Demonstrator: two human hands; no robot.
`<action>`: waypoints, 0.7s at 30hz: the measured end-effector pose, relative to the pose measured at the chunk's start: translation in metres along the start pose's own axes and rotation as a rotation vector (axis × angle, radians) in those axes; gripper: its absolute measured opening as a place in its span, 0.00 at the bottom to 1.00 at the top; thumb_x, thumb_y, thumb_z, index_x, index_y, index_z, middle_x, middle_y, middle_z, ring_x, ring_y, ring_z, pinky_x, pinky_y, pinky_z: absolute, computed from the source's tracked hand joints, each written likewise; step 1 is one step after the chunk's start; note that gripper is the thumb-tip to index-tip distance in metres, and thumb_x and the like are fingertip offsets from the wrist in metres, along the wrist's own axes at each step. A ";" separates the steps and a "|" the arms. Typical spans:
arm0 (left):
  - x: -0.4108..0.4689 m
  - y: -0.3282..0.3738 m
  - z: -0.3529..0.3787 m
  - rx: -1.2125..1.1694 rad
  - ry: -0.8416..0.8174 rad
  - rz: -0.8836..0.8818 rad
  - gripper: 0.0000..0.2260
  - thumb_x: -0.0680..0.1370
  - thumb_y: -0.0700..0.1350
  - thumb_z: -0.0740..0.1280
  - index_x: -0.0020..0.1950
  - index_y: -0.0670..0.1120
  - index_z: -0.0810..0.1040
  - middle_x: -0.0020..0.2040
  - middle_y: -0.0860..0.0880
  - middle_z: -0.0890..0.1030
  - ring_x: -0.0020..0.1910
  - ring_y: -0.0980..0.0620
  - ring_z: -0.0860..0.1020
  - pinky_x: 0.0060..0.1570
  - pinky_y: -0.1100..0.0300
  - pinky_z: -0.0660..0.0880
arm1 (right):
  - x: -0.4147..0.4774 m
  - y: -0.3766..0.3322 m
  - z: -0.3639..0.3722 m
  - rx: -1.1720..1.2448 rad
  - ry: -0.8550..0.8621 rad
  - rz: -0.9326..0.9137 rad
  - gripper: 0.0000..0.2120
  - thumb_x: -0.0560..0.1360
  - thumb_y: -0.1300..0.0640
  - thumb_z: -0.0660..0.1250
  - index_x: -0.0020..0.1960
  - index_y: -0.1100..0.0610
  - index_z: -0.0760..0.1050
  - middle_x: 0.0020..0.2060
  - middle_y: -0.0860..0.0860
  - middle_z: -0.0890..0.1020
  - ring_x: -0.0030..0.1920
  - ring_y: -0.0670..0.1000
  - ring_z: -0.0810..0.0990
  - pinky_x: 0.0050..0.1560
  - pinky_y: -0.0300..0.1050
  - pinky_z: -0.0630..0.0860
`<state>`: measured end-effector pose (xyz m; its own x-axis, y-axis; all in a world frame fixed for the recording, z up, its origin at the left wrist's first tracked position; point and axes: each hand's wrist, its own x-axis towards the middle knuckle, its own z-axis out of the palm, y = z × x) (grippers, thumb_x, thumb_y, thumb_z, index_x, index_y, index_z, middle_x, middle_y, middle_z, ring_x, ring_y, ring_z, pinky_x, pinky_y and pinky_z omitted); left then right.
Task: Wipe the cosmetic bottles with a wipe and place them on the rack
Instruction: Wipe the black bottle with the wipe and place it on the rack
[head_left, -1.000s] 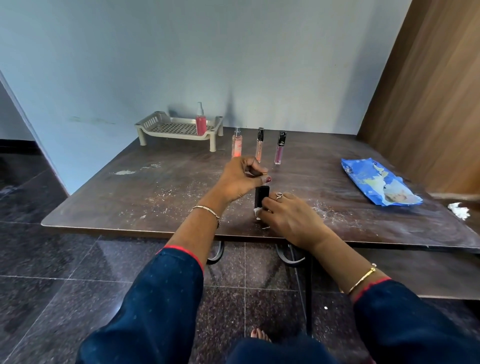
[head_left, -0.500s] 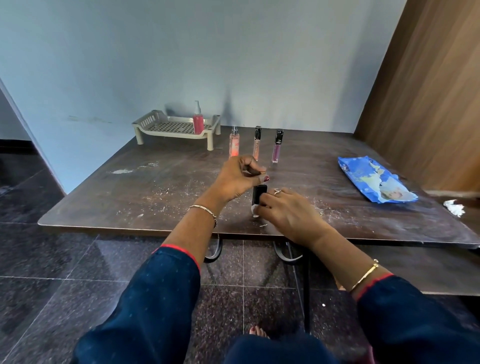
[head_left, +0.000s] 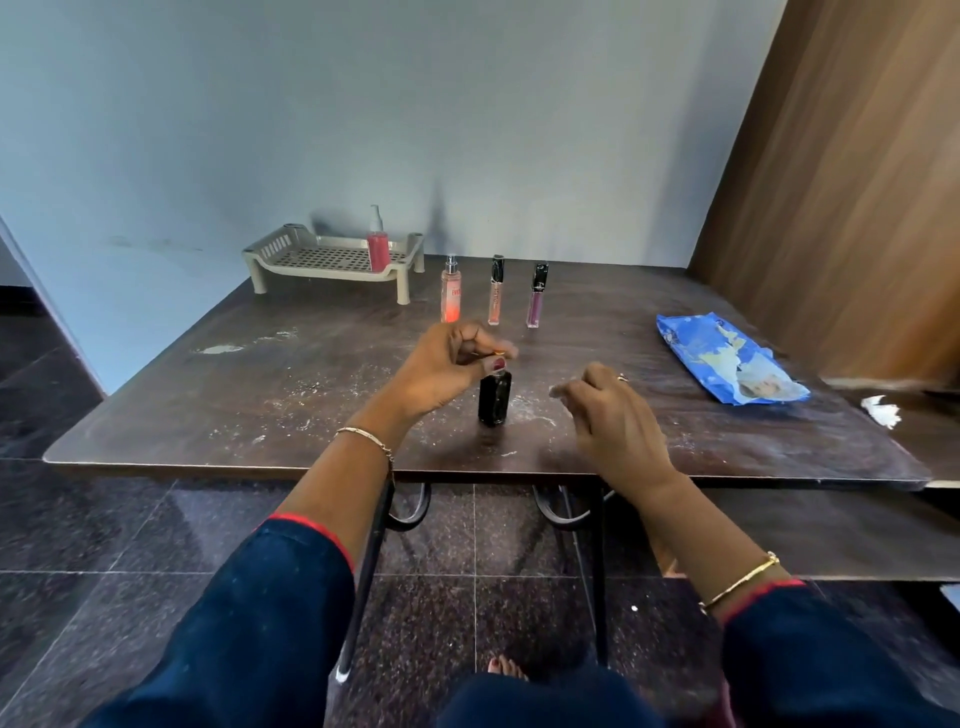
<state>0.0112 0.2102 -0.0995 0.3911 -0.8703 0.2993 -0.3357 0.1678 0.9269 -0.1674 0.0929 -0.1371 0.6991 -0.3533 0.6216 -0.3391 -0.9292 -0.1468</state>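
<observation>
Far back on the left sits the rack (head_left: 270, 249). Nearer, the left hand (head_left: 441, 369) pinches the top of the black bottle (head_left: 494, 400), upright on the surface (head_left: 260, 405). Beside it the right hand (head_left: 613, 415) curls loosely; whether it holds a wipe I cannot tell. The left hand looks closer to the rack.

A dark brown worktop (head_left: 311, 395), scuffed and carrying white smudges (head_left: 218, 349) toward its left side, is standing on black metal legs (head_left: 597, 571) over a floor (head_left: 104, 571) of dark speckled tiles, pushed up against a pale blue wall (head_left: 467, 130). A wood-grain panel (head_left: 857, 182) is rising at the right. Near it a crinkled blue packet (head_left: 727, 364) is lying flat on the worktop, with a small white crumpled scrap (head_left: 881, 410) sitting just beyond it by the right edge.
</observation>
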 end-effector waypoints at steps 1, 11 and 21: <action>-0.001 -0.001 0.000 -0.011 0.010 -0.004 0.07 0.74 0.31 0.67 0.46 0.42 0.79 0.51 0.47 0.83 0.54 0.55 0.81 0.55 0.65 0.76 | 0.000 -0.005 0.001 0.054 0.026 0.042 0.09 0.72 0.69 0.68 0.50 0.59 0.81 0.40 0.54 0.74 0.35 0.56 0.77 0.32 0.49 0.75; 0.000 -0.005 0.006 0.081 0.197 0.010 0.03 0.73 0.40 0.72 0.45 0.41 0.83 0.42 0.48 0.84 0.43 0.55 0.82 0.54 0.59 0.77 | 0.013 -0.047 0.023 0.433 0.222 0.183 0.10 0.72 0.66 0.69 0.51 0.56 0.76 0.47 0.50 0.80 0.45 0.51 0.80 0.46 0.53 0.79; 0.000 -0.004 0.007 0.066 0.222 -0.009 0.02 0.72 0.40 0.72 0.42 0.42 0.83 0.41 0.50 0.84 0.45 0.56 0.83 0.50 0.66 0.77 | 0.006 -0.049 0.031 0.196 0.063 0.045 0.06 0.70 0.69 0.70 0.44 0.61 0.81 0.39 0.52 0.80 0.36 0.54 0.79 0.34 0.42 0.74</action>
<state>0.0062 0.2066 -0.1052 0.5708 -0.7471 0.3407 -0.3839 0.1239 0.9150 -0.1269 0.1330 -0.1499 0.6431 -0.3931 0.6572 -0.2361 -0.9182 -0.3181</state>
